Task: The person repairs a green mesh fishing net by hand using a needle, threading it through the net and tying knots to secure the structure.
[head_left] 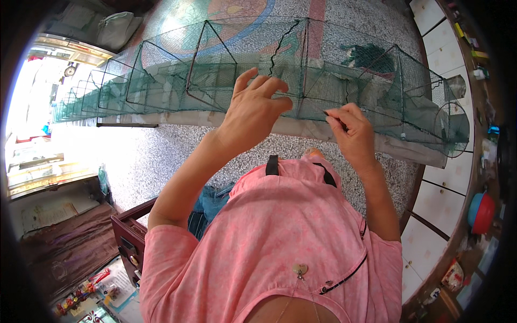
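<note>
A long green mesh net trap (334,81), stretched over square metal frames, lies across in front of me. My left hand (253,110) is raised against its near side. The fingers are curved and spread, with the thumb apart from the index finger and no object visible between them. To its right, my right hand (353,132) is closed on a thin dark tool (340,124), whose tip pokes out toward the net; its exact kind does not show. A dark zigzag cord (281,46) runs down the mesh beyond my left hand.
Under the net is a pale board or bench (301,128) on a speckled floor (156,161). White cabinets (439,202) line the right side, with a red bowl (486,213) above. A dark wooden chair (126,231) and a blue bag (207,202) sit at my left.
</note>
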Demonstrator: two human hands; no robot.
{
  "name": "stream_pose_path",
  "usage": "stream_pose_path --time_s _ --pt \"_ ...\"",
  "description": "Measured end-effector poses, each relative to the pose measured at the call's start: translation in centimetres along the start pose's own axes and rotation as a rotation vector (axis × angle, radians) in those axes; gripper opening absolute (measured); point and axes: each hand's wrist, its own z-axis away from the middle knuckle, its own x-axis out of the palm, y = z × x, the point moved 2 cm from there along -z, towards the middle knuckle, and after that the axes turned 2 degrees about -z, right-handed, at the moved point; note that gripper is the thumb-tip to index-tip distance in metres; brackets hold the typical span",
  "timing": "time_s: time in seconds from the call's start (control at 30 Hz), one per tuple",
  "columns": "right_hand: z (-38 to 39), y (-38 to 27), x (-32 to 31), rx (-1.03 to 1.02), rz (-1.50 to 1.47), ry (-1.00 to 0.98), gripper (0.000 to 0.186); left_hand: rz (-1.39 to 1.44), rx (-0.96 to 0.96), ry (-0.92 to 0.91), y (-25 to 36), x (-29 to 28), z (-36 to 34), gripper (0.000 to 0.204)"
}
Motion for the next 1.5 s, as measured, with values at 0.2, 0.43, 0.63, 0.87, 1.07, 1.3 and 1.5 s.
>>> stream_pose_path --time_s 0.2,0.43,0.63,0.87,1.07,1.3,1.5 --pt "-0.8 0.4 2.2 -0.13 -0.047 0.146 0.014 0.297 -0.132 0.079 -1.9 2.9 0.2 0.007" --pt "-2.7 -0.4 5.3 -0.239 -0.116 0.309 0.017 0.484 -0.353 0.304 -0.9 5.5 0.5 0.006" --pt "-2.8 -2.0 3.6 -0.047 0.052 0.124 0.01 0.456 -0.297 0.402 -0.8 6.2 0.8 0.01" --pt "-6.7 -4.1 4.0 -0.317 0.154 0.036 0.012 0.454 -0.251 0.446 -1.1 6.2 0.9 0.01" --pt "-9.1 -6.2 5.9 -0.448 0.135 -0.095 0.01 0.435 -0.221 0.487 -0.9 6.2 1.3 0.013" --pt "-10.5 -12.6 3.7 -0.454 -0.504 0.021 0.012 0.479 -0.185 0.448 -1.0 5.9 1.4 0.017" --pt "-9.7 -17.0 -5.3 -0.746 -0.675 0.074 0.018 0.608 -0.272 0.446 -0.9 5.6 1.8 0.028"
